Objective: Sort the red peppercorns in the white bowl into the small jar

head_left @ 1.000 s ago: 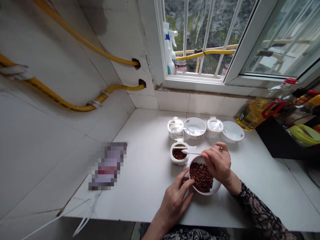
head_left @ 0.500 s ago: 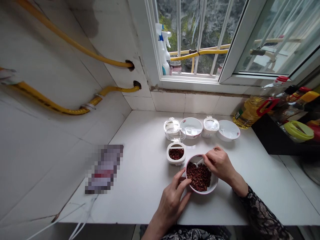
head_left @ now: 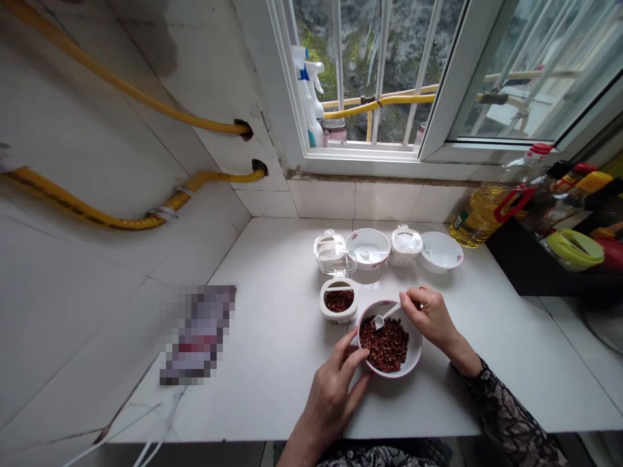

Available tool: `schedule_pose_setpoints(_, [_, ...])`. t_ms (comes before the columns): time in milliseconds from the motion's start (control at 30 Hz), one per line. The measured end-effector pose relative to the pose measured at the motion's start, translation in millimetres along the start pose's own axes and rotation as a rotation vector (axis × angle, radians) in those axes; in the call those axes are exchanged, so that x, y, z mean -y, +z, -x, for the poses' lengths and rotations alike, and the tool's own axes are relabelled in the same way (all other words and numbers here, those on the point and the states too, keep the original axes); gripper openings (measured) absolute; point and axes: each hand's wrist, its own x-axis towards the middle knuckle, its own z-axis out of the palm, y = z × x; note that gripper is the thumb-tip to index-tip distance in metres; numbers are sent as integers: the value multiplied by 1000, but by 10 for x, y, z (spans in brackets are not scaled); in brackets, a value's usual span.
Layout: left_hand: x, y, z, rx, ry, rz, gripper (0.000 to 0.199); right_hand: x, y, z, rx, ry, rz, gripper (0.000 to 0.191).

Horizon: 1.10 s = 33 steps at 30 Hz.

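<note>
A white bowl [head_left: 413, 353] with dark red peppercorns [head_left: 388, 347] in it sits near the counter's front. My left hand [head_left: 333, 386] grips its left rim, thumb and fingers against the wall. Pinched in my right hand [head_left: 431, 314] is a small white spoon [head_left: 387, 316], its scoop just over the peppercorns at the bowl's upper left. Behind the bowl, to the left, stands an open white jar [head_left: 339, 314] with more peppercorns inside and its clear lid [head_left: 337, 262] flipped back.
Along the back of the white counter [head_left: 272, 363] stand two lidded jars [head_left: 329, 246] [head_left: 405, 246] and two bowls [head_left: 368, 248] [head_left: 440, 252]. An oil bottle [head_left: 474, 217] and a black rack [head_left: 520, 266] with condiments are at the right. A blurred flat object [head_left: 199, 337] lies at the left.
My right hand has raised the spoon, so its scoop now shows above the peppercorns. My left hand still holds the bowl. The whole view has shifted slightly.
</note>
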Motion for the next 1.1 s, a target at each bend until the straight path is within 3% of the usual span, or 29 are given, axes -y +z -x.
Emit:
schedule_pose_setpoints(133, [-9, -9, -18, 0, 3, -6, 24, -14, 21, 5, 31, 51, -37, 45])
schedule_pose_setpoints(400, [-5, -4, -9, -4, 5, -5, 24, 44, 15, 2, 48, 14, -29, 43])
schedule_pose_setpoints(767, [-6, -11, -10, 12, -3, -10, 24, 81, -11, -16, 119, 331, -382, 45])
schedule_pose_setpoints(1000, [-4, -4, -15, -2, 1, -12, 26, 28, 23, -45, 103, 446, -500, 50])
schedule_pose_setpoints(1100, [4, 7, -11, -3, 4, 0, 26, 88, -4, -110, 52, 425, -502, 48])
